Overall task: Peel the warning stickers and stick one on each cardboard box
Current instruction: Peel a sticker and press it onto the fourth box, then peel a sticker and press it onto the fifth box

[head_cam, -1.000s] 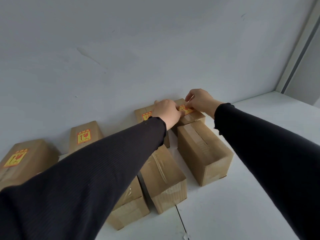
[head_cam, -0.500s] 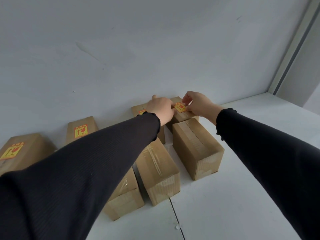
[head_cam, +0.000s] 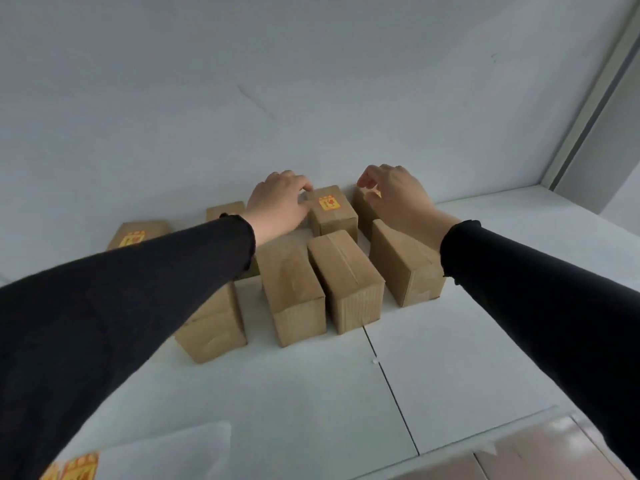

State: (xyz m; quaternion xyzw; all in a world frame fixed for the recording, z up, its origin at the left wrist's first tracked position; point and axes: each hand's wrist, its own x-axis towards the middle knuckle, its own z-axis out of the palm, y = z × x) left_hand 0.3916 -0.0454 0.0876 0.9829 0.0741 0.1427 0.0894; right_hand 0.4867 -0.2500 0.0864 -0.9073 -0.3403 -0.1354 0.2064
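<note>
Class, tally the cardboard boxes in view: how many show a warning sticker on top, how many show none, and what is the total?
Boxes showing a warning sticker: 3
Boxes showing no sticker: 5
Total boxes in view: 8

A plain packing workspace: rows of small cardboard boxes (head_cam: pixel 346 271) on a white surface (head_cam: pixel 450 375) against a bare white wall (head_cam: pixel 311 81).

sticker (head_cam: pixel 329 203) on cardboard box (head_cam: pixel 333 216) | yellow-red warning pictogram | text illegible
</note>
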